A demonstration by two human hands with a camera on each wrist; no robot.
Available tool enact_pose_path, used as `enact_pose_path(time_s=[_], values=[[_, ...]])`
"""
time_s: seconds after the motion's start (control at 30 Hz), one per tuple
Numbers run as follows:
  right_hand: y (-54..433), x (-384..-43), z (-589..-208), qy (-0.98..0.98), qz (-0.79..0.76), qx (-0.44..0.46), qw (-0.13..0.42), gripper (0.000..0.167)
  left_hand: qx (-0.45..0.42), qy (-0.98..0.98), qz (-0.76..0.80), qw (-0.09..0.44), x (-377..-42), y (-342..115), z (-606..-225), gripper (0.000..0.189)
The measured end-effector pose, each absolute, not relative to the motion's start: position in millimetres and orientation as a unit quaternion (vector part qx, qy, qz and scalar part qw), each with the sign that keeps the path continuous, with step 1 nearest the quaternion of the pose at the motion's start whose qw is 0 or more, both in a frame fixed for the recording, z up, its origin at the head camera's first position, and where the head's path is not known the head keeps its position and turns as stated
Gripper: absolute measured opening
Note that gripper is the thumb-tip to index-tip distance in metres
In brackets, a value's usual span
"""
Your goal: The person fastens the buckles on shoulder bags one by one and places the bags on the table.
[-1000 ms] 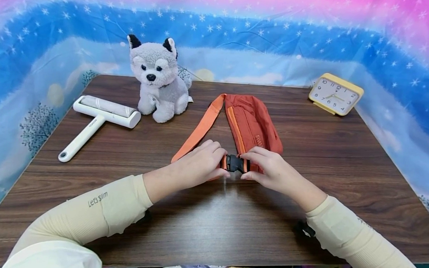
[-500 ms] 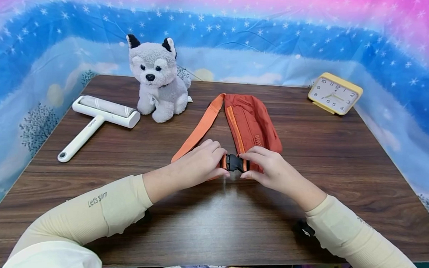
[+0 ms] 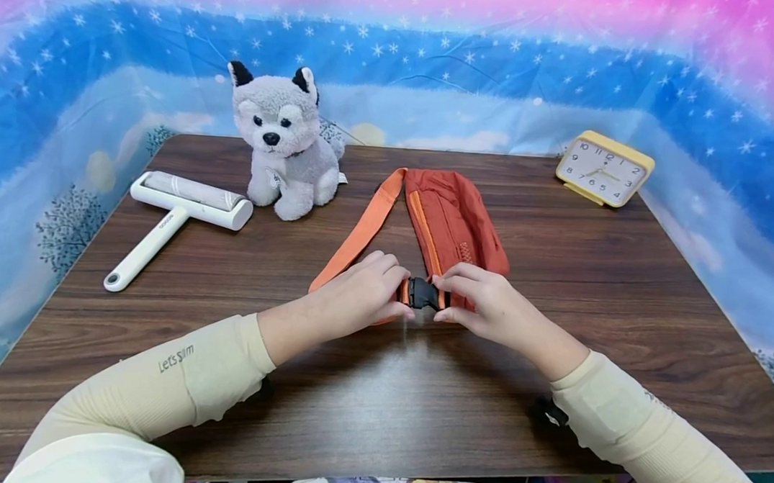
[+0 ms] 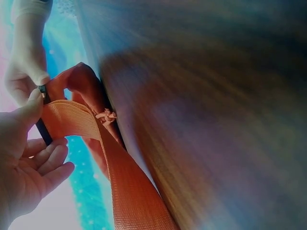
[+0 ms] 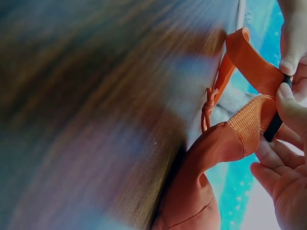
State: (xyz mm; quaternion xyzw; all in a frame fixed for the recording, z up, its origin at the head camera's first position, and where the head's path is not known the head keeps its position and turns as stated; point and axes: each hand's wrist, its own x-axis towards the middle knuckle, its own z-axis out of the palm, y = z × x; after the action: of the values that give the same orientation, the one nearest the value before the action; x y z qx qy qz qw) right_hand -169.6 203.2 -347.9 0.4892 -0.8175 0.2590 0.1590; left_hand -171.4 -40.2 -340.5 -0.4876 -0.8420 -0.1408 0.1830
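A rust-red waist bag (image 3: 456, 219) with an orange zip lies on the table, its orange strap (image 3: 364, 230) looped out to the left. Its black side-release buckle (image 3: 423, 293) is joined, held up between both hands. My left hand (image 3: 368, 291) pinches the strap end of the buckle between thumb and fingers. On the other side, my right hand (image 3: 484, 303) pinches the bag end the same way. In the left wrist view the strap (image 4: 81, 120) arches down from the buckle. The right wrist view shows the webbing (image 5: 249, 122) running from the bag into the buckle.
A grey and white plush husky (image 3: 287, 143) sits at the back left of the brown wooden table (image 3: 379, 414). Left of it lies a white lint roller (image 3: 181, 211). A yellow alarm clock (image 3: 604, 170) stands at the back right. Patterned cloth (image 3: 434, 63) hangs behind the table.
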Motion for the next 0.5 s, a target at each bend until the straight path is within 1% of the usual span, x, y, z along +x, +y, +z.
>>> enact_pose_path(time_s=[0.5], values=[[201.2,-169.4,-346.3,-0.816,0.266,0.491,0.150,0.041,-0.489,-0.843,-0.149,0.170,-171.1,-39.5,-341.0,0.041]])
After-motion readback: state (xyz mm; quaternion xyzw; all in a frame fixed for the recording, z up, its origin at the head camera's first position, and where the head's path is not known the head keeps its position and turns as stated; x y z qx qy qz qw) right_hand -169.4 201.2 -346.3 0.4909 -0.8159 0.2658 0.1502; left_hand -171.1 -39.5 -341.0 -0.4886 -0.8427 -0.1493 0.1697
